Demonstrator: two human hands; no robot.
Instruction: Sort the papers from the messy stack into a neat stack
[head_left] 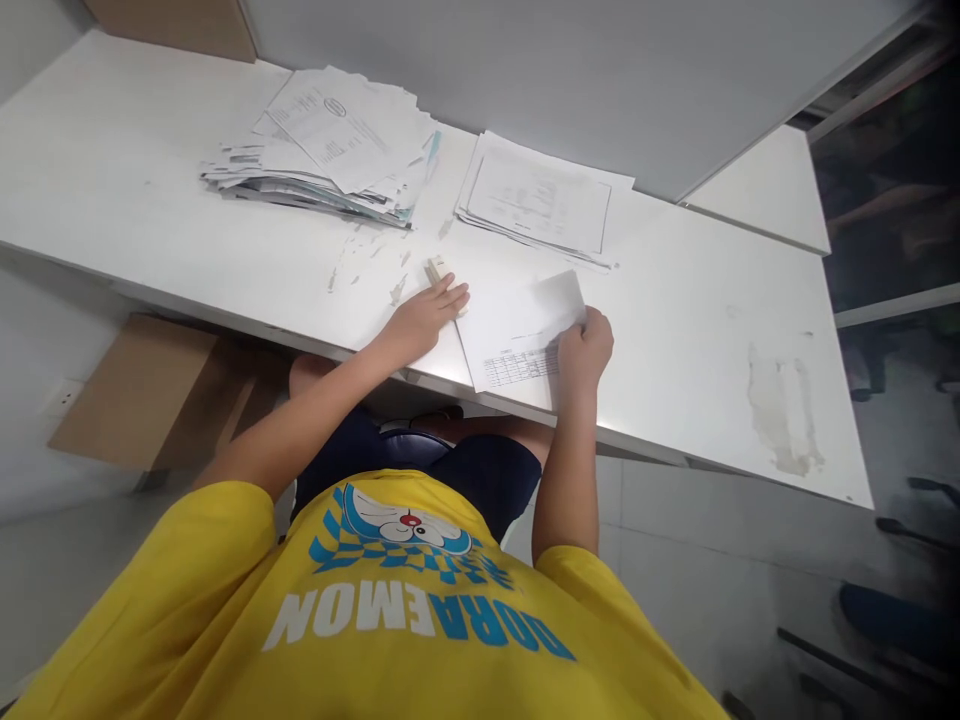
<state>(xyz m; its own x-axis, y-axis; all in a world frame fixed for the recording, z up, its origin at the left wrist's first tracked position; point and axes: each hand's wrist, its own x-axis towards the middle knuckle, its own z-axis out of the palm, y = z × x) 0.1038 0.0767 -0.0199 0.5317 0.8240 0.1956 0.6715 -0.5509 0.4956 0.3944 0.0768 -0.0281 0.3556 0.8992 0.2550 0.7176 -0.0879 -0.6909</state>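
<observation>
While my right hand (586,350) pinches its right edge, one sheet (501,318) lies right of my left hand (426,318), across cream block (437,266), grip unclear.

Head camera looks down over the desk (690,330).

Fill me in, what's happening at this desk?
The right hand holds the right edge of a printed sheet. The left hand lies over a small pale object by the sheet's left edge; can't tell what it is. Farther back on the white table: a messy paper stack and a neater, lower pile.
</observation>
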